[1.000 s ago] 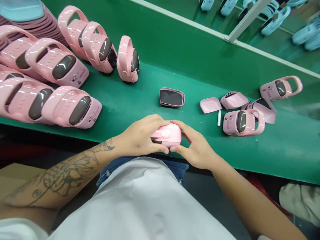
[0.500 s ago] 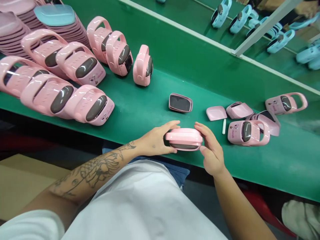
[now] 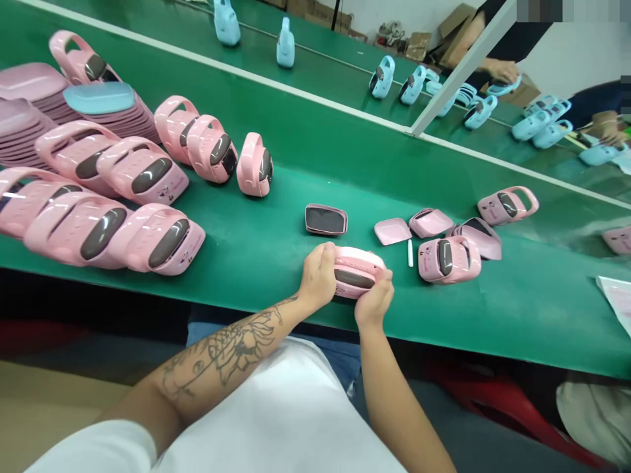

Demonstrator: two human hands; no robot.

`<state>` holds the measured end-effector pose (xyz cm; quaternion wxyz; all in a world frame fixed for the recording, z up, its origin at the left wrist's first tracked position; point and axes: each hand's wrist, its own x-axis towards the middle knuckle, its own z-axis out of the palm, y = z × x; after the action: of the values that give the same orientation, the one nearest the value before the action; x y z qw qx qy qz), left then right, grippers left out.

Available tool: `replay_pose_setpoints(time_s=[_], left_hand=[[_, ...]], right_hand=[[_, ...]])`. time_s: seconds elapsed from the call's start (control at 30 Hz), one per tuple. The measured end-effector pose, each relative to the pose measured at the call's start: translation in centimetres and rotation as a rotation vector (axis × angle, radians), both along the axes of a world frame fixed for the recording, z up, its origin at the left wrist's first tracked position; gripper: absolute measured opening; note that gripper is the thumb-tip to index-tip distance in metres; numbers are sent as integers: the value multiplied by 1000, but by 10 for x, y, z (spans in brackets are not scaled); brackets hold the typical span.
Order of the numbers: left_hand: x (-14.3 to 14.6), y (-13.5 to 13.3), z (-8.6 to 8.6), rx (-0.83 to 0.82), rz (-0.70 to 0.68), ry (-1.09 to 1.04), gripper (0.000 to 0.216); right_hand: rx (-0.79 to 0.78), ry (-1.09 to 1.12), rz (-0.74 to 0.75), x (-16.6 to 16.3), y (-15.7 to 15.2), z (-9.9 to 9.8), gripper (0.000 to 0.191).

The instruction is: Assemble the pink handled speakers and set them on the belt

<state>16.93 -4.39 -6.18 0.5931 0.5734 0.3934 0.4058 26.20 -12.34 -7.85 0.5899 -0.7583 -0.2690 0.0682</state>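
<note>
My left hand [image 3: 319, 277] and my right hand [image 3: 374, 301] both grip a pink plastic case [image 3: 357, 270] with a dark window, held just above the near edge of the green belt [image 3: 276, 243]. The left fingers wrap its left end. The right fingers curl under its right end. Just beyond it lies a loose dark-windowed part [image 3: 326, 219]. To the right lie a pink lid [image 3: 392, 231], a small white stick [image 3: 409, 252] and a finished pink case with a handle [image 3: 448, 259].
Several pink handled cases [image 3: 148, 240] crowd the belt's left side beside stacks of pink lids [image 3: 29, 98] with one blue lid [image 3: 98, 97]. More pink parts [image 3: 507, 205] lie right. Blue cases [image 3: 382, 77] sit on the far belt, where another person's hand [image 3: 497, 69] works.
The view has tilted up and pulled back. Both hands have closed tighter on the pink case and turned it so its dark window faces me; the right hand dropped under its right end.
</note>
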Motion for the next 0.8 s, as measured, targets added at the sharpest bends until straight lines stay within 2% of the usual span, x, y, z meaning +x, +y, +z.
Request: replay_pose_setpoints(time_s=[0.13,0.2,0.27,0.37,0.43,0.53,0.6,0.63,0.7,0.8], left_hand=[[-12,5,3,72,34,-26,71],[-19,17,7,96,74,-73,75],[-27,34,20,89,140,-161,79],[-46,56,59,152,211,-322,85],[-62,59,93,304,222,-376,86],[-82,49,141,548,249,-421,84],[-87,46,156,612,287,-448,86],[-87,48,158,610,316,-459,87],[-83,57,150,525,365,-466,87],[-80,72,119,307,322,-481,85]], right_hand=[[29,-28,10,-12,14,8,78],[70,-77,57,-19,29,21,79],[124,-133,134,-27,44,42,80],[221,-255,279,-44,59,79,80],[325,-348,346,-58,62,103,78],[536,-444,249,-76,66,132,82],[599,-453,192,-83,73,143,82],[601,-430,208,-84,78,145,79],[578,-354,291,-84,90,141,68],[516,-200,336,-79,103,123,69]])
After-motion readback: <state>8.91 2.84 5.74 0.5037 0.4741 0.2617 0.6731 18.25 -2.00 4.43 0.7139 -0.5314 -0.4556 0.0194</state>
